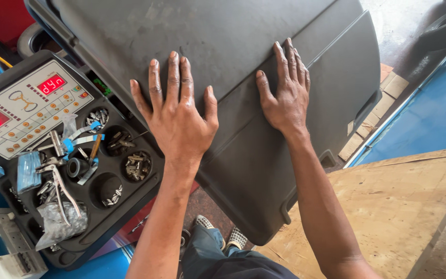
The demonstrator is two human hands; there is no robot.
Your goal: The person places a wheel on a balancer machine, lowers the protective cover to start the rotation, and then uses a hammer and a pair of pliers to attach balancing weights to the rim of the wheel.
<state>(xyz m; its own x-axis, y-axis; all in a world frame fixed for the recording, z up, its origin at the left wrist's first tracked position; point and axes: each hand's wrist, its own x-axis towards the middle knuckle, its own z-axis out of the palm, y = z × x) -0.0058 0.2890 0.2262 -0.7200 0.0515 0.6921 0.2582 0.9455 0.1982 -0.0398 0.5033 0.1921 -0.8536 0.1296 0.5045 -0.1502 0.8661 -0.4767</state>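
Both hands pressed flat on a dark grey hood

The left hand (176,116) and right hand (285,93) lie palm-down, fingers spread wide, gripping nothing, on the grey plastic hood (233,46) that slopes across the middle of the view. To its left sits a black tool tray (112,219) with small metal weights (138,165), pliers (58,188) and a control panel (24,106).

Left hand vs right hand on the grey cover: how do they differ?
The left hand lies lower on the grey cover, fingers spread wide; the right hand sits higher, fingers close together, thumb out. The left is nearer the black tool tray; the right nearer the cover's stepped edge. Both press flat, palms down, holding nothing.
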